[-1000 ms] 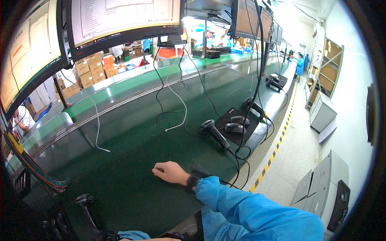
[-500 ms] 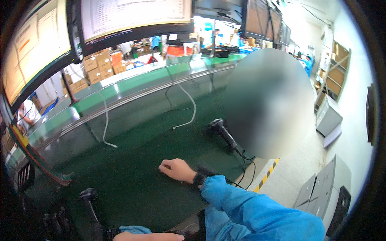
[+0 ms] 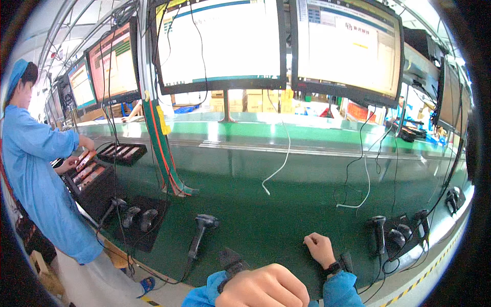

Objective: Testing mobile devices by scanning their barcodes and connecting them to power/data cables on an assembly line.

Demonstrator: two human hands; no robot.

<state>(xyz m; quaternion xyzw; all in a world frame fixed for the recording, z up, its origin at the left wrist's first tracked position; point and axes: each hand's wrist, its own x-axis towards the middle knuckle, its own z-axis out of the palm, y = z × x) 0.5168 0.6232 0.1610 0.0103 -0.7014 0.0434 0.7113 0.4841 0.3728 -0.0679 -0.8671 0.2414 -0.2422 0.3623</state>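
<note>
My left hand (image 3: 266,287) is large in the lower middle, back upward, with its fingers curled down. Its fingertips and palm are hidden, so anything inside it does not show. Just past its wrist is a small dark object (image 3: 232,261) whose kind I cannot make out. My right hand (image 3: 320,249) rests closed on the green tabletop (image 3: 245,220), with nothing seen in its fingers; a black band circles that wrist. Left of my hands lies a black handheld barcode scanner (image 3: 198,236). Another barcode scanner (image 3: 378,235) lies to the right.
Two large monitors (image 3: 220,46) (image 3: 348,48) hang ahead over the bench. White cables (image 3: 287,148) dangle onto it. At left, a co-worker (image 3: 46,153) in blue handles items at a black tray (image 3: 92,179). Computer mice (image 3: 148,219) lie on a dark pad. More scanners and mice are at right.
The view has swung left, bringing the co-worker and left side of the bench in. My left hand now shows fully above the lower edge. My right hand stays closed on the tabletop.
</note>
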